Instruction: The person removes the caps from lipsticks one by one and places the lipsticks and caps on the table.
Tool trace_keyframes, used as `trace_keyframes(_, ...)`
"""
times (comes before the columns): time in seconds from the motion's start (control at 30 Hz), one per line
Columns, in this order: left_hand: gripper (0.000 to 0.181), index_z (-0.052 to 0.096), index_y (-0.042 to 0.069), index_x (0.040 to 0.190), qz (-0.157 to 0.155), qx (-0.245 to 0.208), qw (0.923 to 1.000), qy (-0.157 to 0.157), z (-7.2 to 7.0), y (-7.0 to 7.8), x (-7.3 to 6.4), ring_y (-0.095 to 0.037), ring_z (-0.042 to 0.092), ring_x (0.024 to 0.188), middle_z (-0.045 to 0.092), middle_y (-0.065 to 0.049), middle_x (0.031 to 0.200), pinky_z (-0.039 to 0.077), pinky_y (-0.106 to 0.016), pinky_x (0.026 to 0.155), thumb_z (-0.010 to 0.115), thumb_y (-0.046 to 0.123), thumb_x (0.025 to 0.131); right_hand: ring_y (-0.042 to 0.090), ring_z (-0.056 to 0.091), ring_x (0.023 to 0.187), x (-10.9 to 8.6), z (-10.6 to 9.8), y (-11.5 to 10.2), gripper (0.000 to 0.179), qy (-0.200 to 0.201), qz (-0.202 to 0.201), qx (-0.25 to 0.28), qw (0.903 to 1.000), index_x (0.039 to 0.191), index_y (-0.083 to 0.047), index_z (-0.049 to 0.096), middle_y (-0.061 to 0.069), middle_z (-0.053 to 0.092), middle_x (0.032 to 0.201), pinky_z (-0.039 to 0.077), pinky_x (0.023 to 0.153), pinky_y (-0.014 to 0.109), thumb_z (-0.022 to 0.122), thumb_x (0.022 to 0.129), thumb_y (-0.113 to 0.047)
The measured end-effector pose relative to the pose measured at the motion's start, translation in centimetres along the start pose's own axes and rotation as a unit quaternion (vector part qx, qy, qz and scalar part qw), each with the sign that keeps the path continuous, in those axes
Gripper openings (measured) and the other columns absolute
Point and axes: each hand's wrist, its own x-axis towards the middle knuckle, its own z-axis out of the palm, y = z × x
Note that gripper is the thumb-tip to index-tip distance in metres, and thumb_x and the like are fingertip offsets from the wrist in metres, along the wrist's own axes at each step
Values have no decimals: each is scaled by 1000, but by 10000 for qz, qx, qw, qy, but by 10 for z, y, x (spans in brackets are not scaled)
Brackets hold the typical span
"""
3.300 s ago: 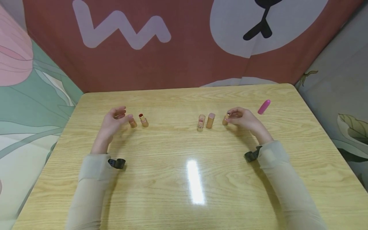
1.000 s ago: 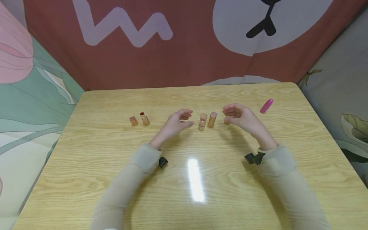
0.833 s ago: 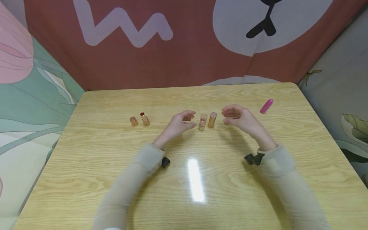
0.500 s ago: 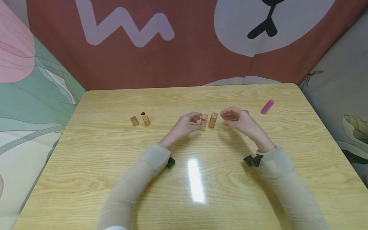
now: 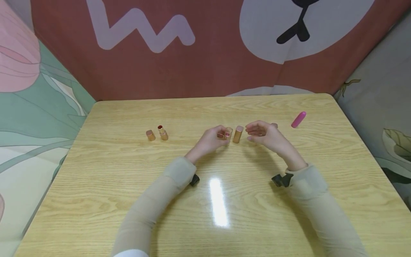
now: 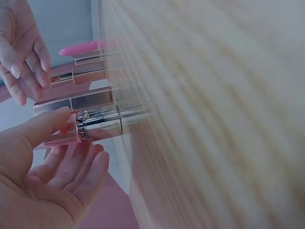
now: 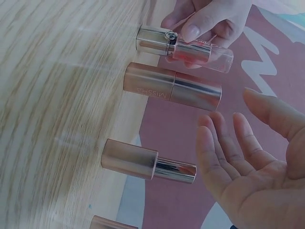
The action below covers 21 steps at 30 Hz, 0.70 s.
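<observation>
My left hand (image 5: 212,138) has its thumb and fingers around a lipstick (image 7: 202,53) with a clear cap and silver base, which stands upright on the table. The left wrist view shows the thumb across the cap of this lipstick (image 6: 100,125). Just right of it stands a closed rose-gold lipstick (image 5: 238,134). My right hand (image 5: 268,137) hovers to the right of that one, fingers relaxed and holding nothing. An uncapped lipstick (image 7: 147,160) stands beside the right hand, which hides it in the head view. Its likely cap (image 5: 274,125) peeks out behind the hand.
On the left of the wooden table (image 5: 179,214) stand a short rose-gold cap (image 5: 150,135) and an open red lipstick (image 5: 162,132). A pink rounded tube (image 5: 298,119) is at the back right. A reddish-brown printed cloth (image 5: 212,71) hangs behind the table.
My left hand has come from the left-hand pair to the clear-capped lipstick and closed its fingers on it. My right hand has left the uncapped lipstick and drifted slightly left.
</observation>
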Motion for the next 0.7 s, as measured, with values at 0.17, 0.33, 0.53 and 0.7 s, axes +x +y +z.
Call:
trace_keyframes(0.17, 30, 59, 4, 114, -7, 88, 10000, 7, 2, 2, 3, -25, 62, 111, 64, -11, 117, 51, -30, 96, 70, 8, 86, 38, 53, 122, 0, 1, 0, 38, -58, 15, 51, 10000, 129, 5, 49, 27, 54, 130, 46, 81, 8, 59, 94, -7)
trace_keyframes(0.33, 32, 58, 3, 113, -34, 326, 9995, 14, 3, 3, 5, -24, 62, 108, 65, -12, 114, 52, -30, 94, 71, 6, 84, 37, 54, 121, 0, 0, 0, 39, -63, 9, 24, 10000, 129, 5, 49, 27, 54, 129, 46, 81, 8, 59, 94, -10)
trace_keyframes(0.53, 30, 56, 3, 110, -31, 467, 9989, -22, 4, 3, 6, -24, 64, 107, 66, -13, 111, 53, -29, 92, 71, 5, 84, 37, 54, 121, 0, 0, 0, 37, -61, 36, 49, 10000, 128, 5, 49, 27, 54, 129, 46, 80, 7, 58, 94, -7)
trace_keyframes(0.7, 31, 58, 3, 111, 15, 472, 9989, 0, 4, 1, 6, -23, 64, 105, 66, -11, 111, 54, -27, 89, 72, 6, 83, 37, 54, 121, 0, 1, -1, 37, -67, 26, 74, 9999, 128, 5, 49, 27, 54, 129, 46, 82, 8, 58, 94, -8)
